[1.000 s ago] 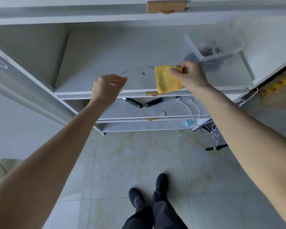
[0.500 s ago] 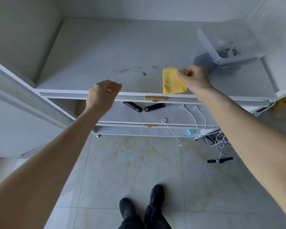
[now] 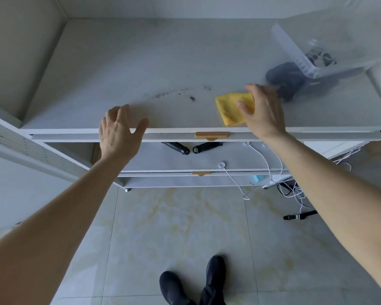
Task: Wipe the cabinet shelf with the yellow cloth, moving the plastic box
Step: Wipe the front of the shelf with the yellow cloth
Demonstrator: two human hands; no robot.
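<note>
The yellow cloth lies folded on the pale cabinet shelf, close to its front edge. My right hand rests flat on the cloth's right part, fingers spread over it. My left hand hovers at the shelf's front edge to the left, fingers apart and holding nothing. A line of dark crumbs marks the shelf just left of the cloth. The clear plastic box, with small dark items inside, stands at the shelf's back right, apart from both hands.
Below the shelf are two drawer fronts with tan handles. Black grips and white cables lie on the lower shelf. Cables and a black strap lie on the tiled floor. My black shoes stand below.
My left hand went from a fist to spread fingers at the shelf edge. My right hand went from pinching the cloth's corner to lying flat on it. The view moved closer to the shelf.
</note>
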